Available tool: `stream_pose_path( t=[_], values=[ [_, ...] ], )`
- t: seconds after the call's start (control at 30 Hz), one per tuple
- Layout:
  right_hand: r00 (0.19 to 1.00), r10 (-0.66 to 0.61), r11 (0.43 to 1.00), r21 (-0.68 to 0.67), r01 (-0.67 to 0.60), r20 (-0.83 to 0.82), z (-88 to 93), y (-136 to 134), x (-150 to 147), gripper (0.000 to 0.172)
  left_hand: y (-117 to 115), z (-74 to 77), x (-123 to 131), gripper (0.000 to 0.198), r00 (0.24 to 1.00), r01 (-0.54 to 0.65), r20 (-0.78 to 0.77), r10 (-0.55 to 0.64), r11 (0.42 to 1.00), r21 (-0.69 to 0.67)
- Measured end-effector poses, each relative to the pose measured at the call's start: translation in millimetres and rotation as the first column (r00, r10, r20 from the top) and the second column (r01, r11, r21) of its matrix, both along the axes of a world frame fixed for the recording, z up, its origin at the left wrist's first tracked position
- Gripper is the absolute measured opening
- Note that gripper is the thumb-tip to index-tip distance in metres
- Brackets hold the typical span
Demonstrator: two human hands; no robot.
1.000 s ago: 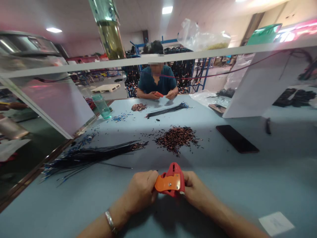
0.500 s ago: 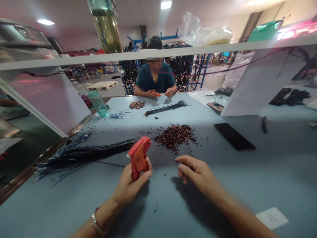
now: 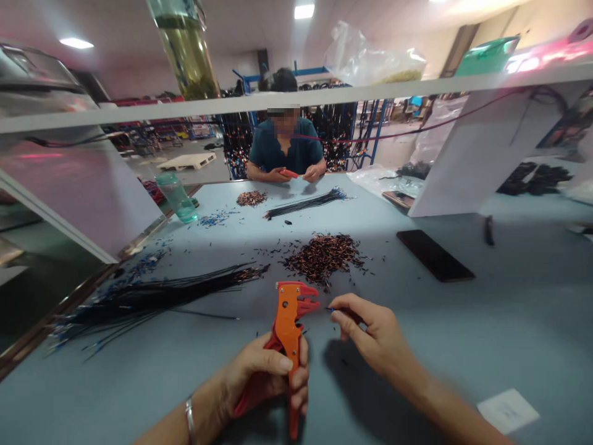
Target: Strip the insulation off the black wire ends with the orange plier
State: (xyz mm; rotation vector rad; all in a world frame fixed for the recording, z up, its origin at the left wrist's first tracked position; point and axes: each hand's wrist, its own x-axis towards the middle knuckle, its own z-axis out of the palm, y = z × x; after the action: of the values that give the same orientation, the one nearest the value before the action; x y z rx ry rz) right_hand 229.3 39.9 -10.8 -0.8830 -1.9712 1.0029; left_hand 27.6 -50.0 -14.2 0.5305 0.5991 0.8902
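My left hand [image 3: 252, 374] is wrapped round the handles of an orange and red wire stripper [image 3: 289, 321], its jaws pointing right. Just right of those jaws, my right hand [image 3: 373, 330] pinches a short dark wire [image 3: 330, 309] with a blue bit at the fingertips; most of it is hidden. A small gap separates wire and jaws. Beyond the tool lies a heap of short black and copper-coloured wire scraps [image 3: 324, 256]. To the left stretches a bundle of black wires [image 3: 162, 293] with blue ends.
A phone [image 3: 434, 255] and a white paper square [image 3: 508, 411] lie on the right. Loose blue bits [image 3: 148, 262] are scattered at left near a green bottle [image 3: 176, 198]. Across the table a co-worker [image 3: 285, 145] holds a red tool. A white shelf [image 3: 259, 106] spans above.
The wire stripper has turned from upright and tilted to show its side, jaws now facing right. My left hand has come nearer my right hand, which holds a blue bit now visible.
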Motion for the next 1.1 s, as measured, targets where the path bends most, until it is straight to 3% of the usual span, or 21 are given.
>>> stream_pose_path(
  t=[0.27,0.7,1.1],
  values=[
    [1.000,-0.012,0.973,0.231,0.010,0.008,-1.9,-1.7,0.1,0.015,-3.9,-2.3,4.3,0.024,0.996,0.055,-0.063,-0.056,0.998,-0.017],
    [0.999,0.000,0.967,0.255,-0.008,0.035,2.0,-5.5,-1.0,0.018,-6.0,-1.5,6.9,0.025,0.992,0.036,-0.117,-0.037,0.999,-0.011],
    [0.998,-0.001,0.925,0.379,-0.022,0.061,0.7,-6.9,0.7,0.020,-5.6,1.4,11.5,0.026,0.990,0.039,-0.139,-0.038,0.999,0.004]
  ],
)
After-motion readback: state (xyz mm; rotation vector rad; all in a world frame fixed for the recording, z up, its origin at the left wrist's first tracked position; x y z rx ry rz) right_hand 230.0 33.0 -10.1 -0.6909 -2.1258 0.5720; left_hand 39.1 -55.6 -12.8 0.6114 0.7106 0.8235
